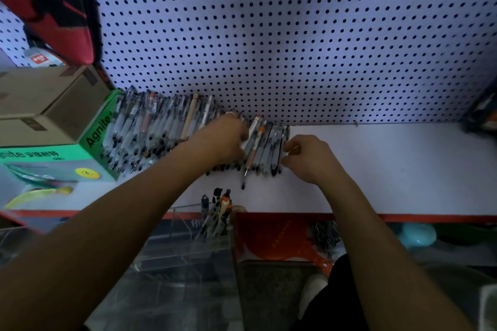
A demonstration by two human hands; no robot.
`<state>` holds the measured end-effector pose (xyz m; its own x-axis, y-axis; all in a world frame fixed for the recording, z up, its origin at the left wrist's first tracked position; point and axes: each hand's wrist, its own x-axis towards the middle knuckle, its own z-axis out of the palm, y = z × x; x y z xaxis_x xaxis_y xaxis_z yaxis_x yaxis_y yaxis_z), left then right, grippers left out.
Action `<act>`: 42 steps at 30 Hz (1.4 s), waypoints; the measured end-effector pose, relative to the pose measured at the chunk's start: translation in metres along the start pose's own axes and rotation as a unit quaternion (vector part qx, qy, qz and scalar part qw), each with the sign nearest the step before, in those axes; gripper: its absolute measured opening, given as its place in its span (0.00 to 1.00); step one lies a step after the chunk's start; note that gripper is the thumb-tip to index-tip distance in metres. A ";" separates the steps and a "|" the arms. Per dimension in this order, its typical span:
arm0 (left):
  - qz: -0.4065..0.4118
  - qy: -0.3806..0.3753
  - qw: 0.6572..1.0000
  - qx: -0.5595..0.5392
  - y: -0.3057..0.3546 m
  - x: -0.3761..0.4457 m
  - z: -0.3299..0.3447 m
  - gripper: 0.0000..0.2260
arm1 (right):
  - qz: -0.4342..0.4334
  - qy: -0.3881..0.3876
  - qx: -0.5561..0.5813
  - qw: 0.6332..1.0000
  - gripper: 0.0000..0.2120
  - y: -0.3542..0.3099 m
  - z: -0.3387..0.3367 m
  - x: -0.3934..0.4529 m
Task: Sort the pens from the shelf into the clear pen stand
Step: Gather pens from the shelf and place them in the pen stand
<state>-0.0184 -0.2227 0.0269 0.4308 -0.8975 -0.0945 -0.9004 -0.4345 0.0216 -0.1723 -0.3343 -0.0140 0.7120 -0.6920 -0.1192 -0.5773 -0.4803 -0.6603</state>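
A long row of pens [150,129] lies on the white shelf [376,169] against the pegboard. My left hand [223,140] rests on the row's right part, its fingers curled round a white pen [252,130] that sticks out past them. My right hand [309,158] is at the row's right end, where finger and thumb tips pinch the outermost black pen [279,153]. One pinkish pen [250,158] juts forward out of the row. The clear pen stand [188,236] stands below the shelf's front edge and holds several pens [217,209] upright.
Green Agnite boxes [53,158] and brown cartons [45,105] fill the shelf's left side. A red bag [53,2] hangs at the top left. An orange-red box [274,236] sits beside the stand. The shelf has a red front edge [403,217].
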 end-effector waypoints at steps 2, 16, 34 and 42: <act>-0.005 0.033 0.999 -0.031 -0.002 -0.001 0.000 0.18 | 0.000 0.001 -0.007 1.000 0.13 0.001 0.001 0.001; -0.079 0.241 0.930 -0.267 -0.006 -0.023 0.008 0.10 | -0.066 0.041 -0.023 0.997 0.19 -0.005 0.021 -0.004; -0.255 0.262 0.449 -0.815 -0.020 -0.093 -0.005 0.02 | 0.043 0.122 0.403 0.906 0.07 -0.018 -0.011 -0.022; -0.172 0.055 0.279 -0.943 -0.013 -0.140 -0.009 0.18 | 0.044 -0.076 0.571 0.816 0.14 -0.051 -0.004 -0.056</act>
<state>-0.0661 -0.0921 0.0491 0.5649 -0.7298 -0.3849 0.7846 0.3307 0.5245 -0.1844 -0.2729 0.0289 0.7795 -0.5795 -0.2379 0.0567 0.4435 -0.8945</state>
